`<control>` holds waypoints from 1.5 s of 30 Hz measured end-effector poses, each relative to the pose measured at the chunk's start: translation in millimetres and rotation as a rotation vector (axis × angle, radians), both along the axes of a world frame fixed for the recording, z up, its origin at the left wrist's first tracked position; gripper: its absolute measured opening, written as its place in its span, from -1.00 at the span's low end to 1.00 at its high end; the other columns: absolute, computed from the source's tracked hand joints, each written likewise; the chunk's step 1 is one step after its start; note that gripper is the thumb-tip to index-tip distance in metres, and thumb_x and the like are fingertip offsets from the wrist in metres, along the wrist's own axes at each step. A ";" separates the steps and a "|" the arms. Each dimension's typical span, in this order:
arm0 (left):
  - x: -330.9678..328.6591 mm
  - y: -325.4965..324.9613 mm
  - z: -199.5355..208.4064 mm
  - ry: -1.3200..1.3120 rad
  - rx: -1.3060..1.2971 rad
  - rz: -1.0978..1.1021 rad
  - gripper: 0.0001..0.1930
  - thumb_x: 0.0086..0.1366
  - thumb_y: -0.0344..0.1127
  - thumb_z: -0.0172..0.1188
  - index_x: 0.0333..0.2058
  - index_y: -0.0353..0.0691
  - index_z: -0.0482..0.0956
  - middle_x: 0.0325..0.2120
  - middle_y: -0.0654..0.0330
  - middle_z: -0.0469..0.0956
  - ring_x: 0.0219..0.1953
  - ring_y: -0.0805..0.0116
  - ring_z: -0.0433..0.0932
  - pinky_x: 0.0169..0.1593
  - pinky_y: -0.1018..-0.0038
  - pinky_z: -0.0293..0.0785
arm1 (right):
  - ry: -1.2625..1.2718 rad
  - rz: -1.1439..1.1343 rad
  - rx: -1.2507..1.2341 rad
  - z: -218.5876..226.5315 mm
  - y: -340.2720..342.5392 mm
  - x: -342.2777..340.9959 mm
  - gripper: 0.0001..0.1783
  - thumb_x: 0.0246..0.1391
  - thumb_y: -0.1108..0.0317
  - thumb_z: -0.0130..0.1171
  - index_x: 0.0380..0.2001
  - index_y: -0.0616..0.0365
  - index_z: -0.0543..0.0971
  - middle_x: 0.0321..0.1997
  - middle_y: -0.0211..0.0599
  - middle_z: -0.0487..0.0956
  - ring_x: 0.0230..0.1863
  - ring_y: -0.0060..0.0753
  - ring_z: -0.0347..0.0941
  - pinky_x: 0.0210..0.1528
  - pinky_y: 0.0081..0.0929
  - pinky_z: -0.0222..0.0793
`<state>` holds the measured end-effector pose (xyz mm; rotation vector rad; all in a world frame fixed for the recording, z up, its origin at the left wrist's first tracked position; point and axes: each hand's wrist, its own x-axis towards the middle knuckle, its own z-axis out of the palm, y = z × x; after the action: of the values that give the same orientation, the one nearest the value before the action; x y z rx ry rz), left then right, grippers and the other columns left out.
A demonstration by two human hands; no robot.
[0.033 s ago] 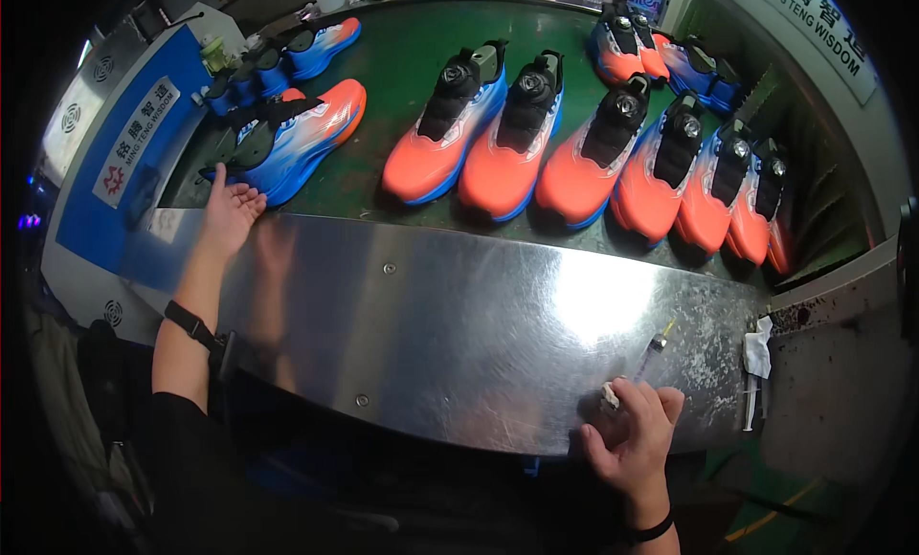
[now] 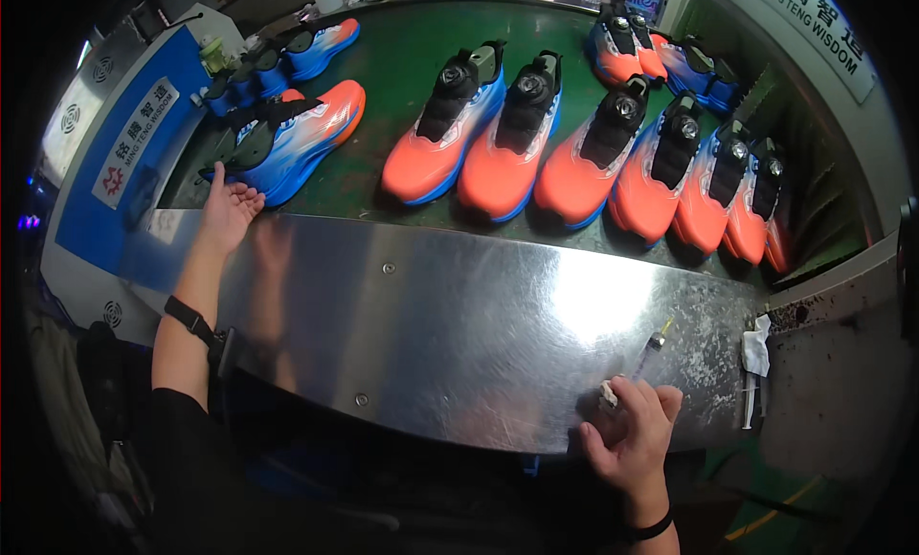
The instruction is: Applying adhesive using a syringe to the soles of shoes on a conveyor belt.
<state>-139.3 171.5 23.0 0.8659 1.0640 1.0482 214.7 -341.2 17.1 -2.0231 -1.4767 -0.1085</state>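
At the far left, my left hand point(image 2: 228, 213) is at the heel of an orange, white and blue sneaker point(image 2: 299, 153). Its thumb points up by the heel and its fingers stretch out; whether they touch the shoe is hard to see. Over the near right part of the metal ledge, my right hand point(image 2: 634, 431) curls round a slim clear syringe point(image 2: 644, 361) with a metal collar and a thin yellow tip pointing away from me. A whitish crumpled lump point(image 2: 608, 394) shows beside the index finger. The syringe's rear end is hidden by the hand.
Several sneakers point(image 2: 507, 158) stand in a row on the green belt point(image 2: 383, 57), toes toward me. More shoes point(image 2: 321, 50) sit at the back left and back right. A white crumpled tissue point(image 2: 755, 347) and a white plastic stick point(image 2: 750, 402) are at the right end of the metal ledge point(image 2: 459, 316).
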 end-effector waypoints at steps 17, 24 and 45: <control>41.4 -77.4 65.0 0.307 0.352 -0.329 -0.70 0.32 -0.21 0.00 -0.57 -0.20 0.39 -0.69 0.21 0.41 -0.54 0.27 0.58 -0.54 0.56 0.40 | -0.002 -0.017 0.077 6.5 -2.8 -2.4 -0.44 -0.28 0.20 0.35 -0.09 0.09 0.53 -0.20 -0.33 0.56 -0.28 -0.19 0.29 -0.13 -0.36 0.23; 40.0 -200.4 101.3 0.347 0.566 -0.466 -0.66 0.34 -0.22 -0.09 -0.63 -0.19 0.32 -0.75 0.16 0.39 -0.70 0.41 0.44 -0.63 0.58 0.25 | -0.004 0.001 0.072 5.2 -3.0 -3.5 -0.43 -0.29 0.21 0.36 -0.10 0.10 0.53 -0.22 -0.33 0.55 -0.29 -0.18 0.29 -0.13 -0.35 0.22; 60.0 -114.2 8.7 0.419 0.232 -0.360 -0.60 0.38 0.03 0.01 -0.18 -0.25 0.49 -0.60 0.35 0.39 -0.62 0.56 0.39 -0.57 0.63 0.30 | 0.827 -0.095 0.192 2.5 -64.8 1.2 -0.51 0.02 0.43 0.30 0.02 0.29 0.40 -0.18 -0.35 0.49 -0.15 -0.55 0.45 -0.02 -0.60 0.33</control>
<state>-79.2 57.3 31.7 1.4522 1.0857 0.7073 215.9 -406.0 19.5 -1.6638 -0.8070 0.4761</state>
